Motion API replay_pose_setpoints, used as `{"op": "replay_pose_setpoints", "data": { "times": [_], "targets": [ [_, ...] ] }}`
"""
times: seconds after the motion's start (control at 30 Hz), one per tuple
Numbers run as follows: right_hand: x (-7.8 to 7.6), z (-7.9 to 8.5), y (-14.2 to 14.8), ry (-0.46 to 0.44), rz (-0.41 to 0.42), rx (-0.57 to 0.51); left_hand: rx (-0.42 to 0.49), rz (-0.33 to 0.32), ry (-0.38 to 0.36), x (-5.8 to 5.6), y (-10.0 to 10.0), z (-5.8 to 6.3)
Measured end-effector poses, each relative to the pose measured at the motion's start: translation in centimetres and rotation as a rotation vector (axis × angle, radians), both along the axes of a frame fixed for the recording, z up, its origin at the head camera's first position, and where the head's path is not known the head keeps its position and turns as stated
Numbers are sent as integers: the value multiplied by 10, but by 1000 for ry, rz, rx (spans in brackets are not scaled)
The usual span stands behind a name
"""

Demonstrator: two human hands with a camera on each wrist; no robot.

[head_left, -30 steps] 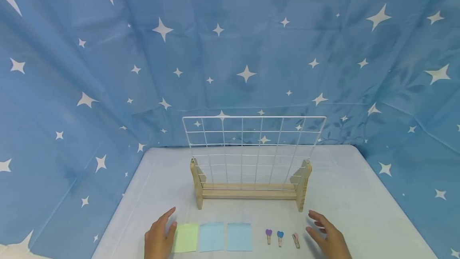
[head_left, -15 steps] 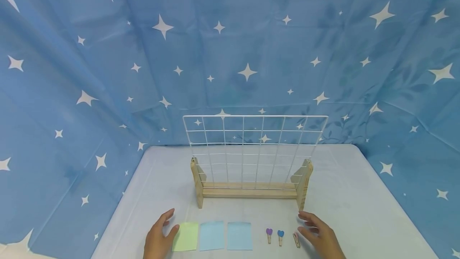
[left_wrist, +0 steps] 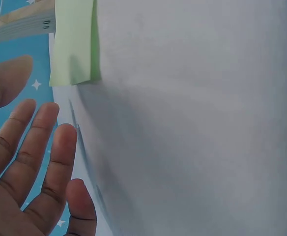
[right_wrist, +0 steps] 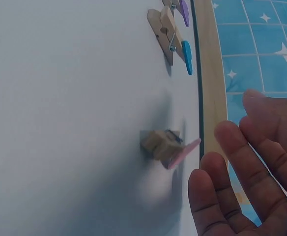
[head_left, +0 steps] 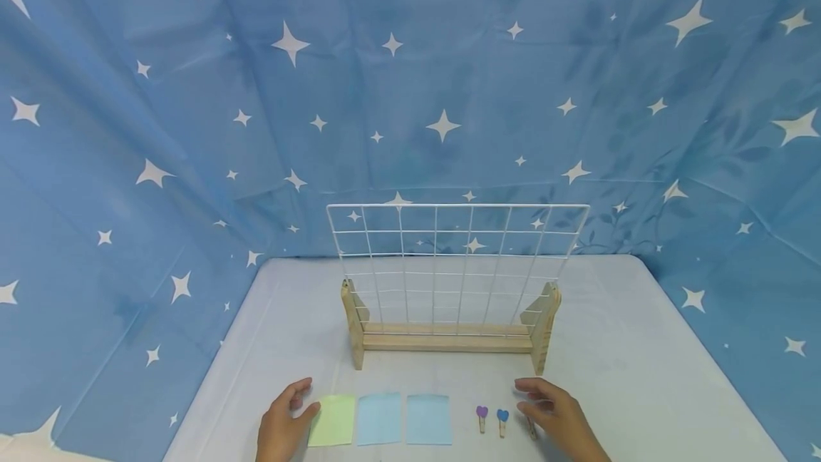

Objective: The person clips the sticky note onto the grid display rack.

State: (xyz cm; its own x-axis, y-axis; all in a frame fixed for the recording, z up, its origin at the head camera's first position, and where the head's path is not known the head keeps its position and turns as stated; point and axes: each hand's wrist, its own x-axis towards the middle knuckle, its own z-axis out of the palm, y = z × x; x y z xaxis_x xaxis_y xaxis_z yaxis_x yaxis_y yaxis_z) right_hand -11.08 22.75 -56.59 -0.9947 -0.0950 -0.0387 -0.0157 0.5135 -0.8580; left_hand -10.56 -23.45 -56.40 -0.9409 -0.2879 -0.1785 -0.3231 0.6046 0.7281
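Note:
My left hand hovers at the left edge of a pale green sticky note, fingers relaxed and holding nothing. Two light blue sticky notes, one in the middle and one to its right, lie beside it in a row. My right hand is over a small wooden clothespin with a pink top, partly hidden by the hand in the head view. Its fingers are loosely bent and apart from the clothespin. To its left lie a blue-heart clothespin and a purple-heart clothespin.
Behind the notes and clothespins, a white wire grid stands upright in a wooden base. All of it is on a white-covered table. A blue curtain with white stars hangs behind and at both sides.
My right hand has moved left until it covers much of the pink clothespin. The left hand stays near the green note, its fingers slightly more bent. The head view has shifted a little.

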Motion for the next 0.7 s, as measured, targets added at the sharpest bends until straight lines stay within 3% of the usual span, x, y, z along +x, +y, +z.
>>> {"op": "replay_pose_setpoints", "data": {
  "times": [0.2,0.47,0.7],
  "targets": [
    [-8,-3,-5,134,101,6,18,2,-18,-1,-2,-3],
    [-16,-4,-14,137,178,7,35,-9,-55,-2,-2,0],
    [-24,-7,-21,178,250,-2,10,-37,-24,-2,-3,0]
  ]
}}
